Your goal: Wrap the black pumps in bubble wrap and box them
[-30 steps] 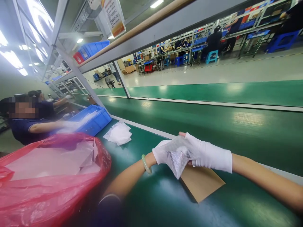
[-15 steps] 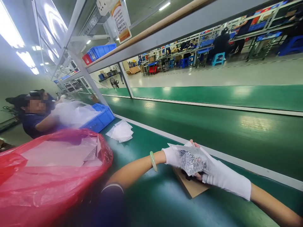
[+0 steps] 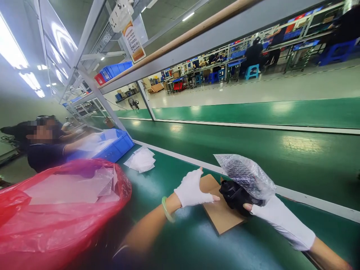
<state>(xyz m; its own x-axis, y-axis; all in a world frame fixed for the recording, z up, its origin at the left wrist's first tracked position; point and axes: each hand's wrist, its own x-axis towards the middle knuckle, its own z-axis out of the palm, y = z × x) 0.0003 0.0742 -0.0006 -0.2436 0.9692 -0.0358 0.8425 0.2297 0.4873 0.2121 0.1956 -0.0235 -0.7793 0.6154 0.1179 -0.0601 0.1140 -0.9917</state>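
Observation:
My right hand (image 3: 260,210), in a white fingertip-less glove, grips a black plastic part (image 3: 234,195) whose exact kind I cannot make out. A clear bubble-wrap bag (image 3: 247,172) covers the upper side of that part, and its pointed end sticks up to the left. Below them a flat brown cardboard piece (image 3: 222,219) lies on the green work surface (image 3: 174,236). My left hand (image 3: 194,189), gloved the same way, is held over the left edge of the cardboard. Its thumb and fingers are spread, and nothing is in it.
On the left stands a red plastic bag (image 3: 64,221) with white foam sheets inside. Beyond it are a pile of white pouches (image 3: 140,159) and a blue bin (image 3: 116,146), where a co-worker (image 3: 45,146) reaches in. A pale rail (image 3: 180,155) runs along the far side.
My left hand has come off the bubble-wrap bag and moved left, opening. My right hand has shifted right with the bag and the black part, which now shows more.

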